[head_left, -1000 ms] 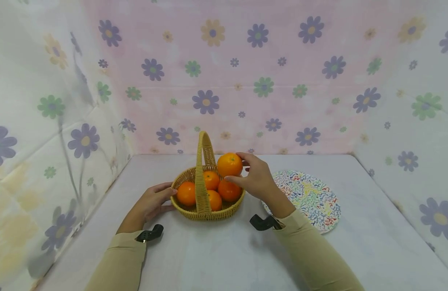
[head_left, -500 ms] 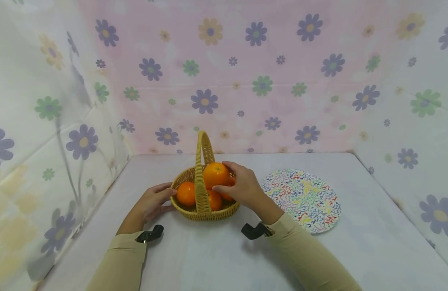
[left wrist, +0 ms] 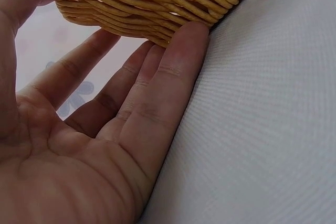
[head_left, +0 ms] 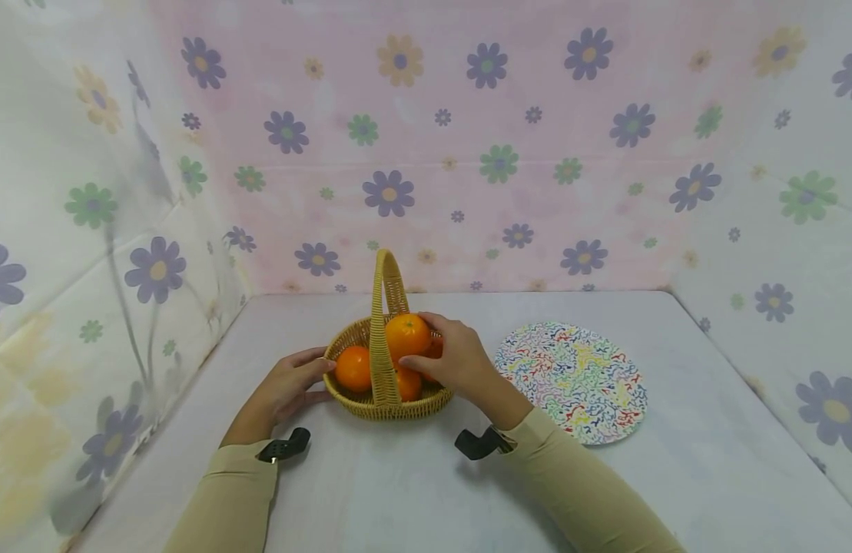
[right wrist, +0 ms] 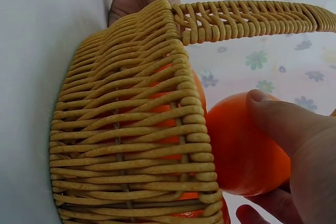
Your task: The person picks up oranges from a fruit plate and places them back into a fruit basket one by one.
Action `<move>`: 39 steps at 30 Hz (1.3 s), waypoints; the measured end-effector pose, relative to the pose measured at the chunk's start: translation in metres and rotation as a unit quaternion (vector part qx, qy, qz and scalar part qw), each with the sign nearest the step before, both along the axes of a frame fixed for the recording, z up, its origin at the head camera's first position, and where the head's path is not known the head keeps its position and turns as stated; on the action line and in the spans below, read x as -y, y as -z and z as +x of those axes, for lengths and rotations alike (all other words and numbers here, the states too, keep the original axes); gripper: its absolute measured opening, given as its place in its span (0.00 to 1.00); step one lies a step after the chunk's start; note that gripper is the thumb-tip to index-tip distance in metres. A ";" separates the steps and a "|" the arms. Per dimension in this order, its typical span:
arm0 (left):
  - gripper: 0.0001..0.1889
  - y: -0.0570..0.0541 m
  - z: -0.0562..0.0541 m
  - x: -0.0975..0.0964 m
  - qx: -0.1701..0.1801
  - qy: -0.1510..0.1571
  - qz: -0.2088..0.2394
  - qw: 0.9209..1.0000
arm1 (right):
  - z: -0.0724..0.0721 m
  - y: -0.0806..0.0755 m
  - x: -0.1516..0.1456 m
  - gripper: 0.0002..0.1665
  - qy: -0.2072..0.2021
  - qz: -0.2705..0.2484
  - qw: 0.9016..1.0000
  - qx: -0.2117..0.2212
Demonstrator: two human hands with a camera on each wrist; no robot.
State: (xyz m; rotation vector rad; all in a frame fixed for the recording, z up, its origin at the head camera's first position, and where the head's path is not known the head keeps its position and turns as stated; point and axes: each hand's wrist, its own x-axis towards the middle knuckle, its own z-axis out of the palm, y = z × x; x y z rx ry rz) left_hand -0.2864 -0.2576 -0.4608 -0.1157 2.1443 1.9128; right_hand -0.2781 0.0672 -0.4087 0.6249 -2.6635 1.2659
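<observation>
A yellow wicker basket (head_left: 398, 411) with a tall arched handle stands on the table, holding several oranges. My left hand (head_left: 290, 388) grips its left end, the thumb at the rim and the other fingers against the outer wall. In the left wrist view, those fingers (left wrist: 152, 103) reach low along the weave (left wrist: 152, 3), close to the table. My right hand (head_left: 460, 361) holds an orange (head_left: 408, 335) between thumb and fingers, inside the rim and above other oranges. One orange (head_left: 353, 369) lies left of the handle, another (head_left: 408, 384) just right of it.
A round, flat board (head_left: 578, 384) with a multicoloured squiggle pattern lies on the white tabletop (head_left: 370, 491) at the right. Flower-printed cloth walls (head_left: 432, 138) enclose the back and both sides. A dark wrist mount (head_left: 477, 444) sticks out from the right sleeve.
My right hand has carried the orange leftward and down, from above the basket's right rim to the pile near the handle. The left hand and the basket have stayed in place.
</observation>
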 end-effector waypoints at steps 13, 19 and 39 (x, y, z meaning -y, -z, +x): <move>0.35 0.002 -0.001 0.001 0.003 -0.002 -0.001 1.000 | 0.002 0.001 0.004 0.50 -0.019 -0.015 1.000 0.002; 0.35 0.000 0.000 -0.001 0.007 -0.007 -0.008 1.000 | 0.002 0.002 0.004 0.50 -0.015 -0.018 1.000 0.012; 0.35 0.000 0.001 0.002 0.003 -0.005 -0.001 1.000 | 0.004 0.004 0.007 0.51 -0.012 -0.030 0.999 0.002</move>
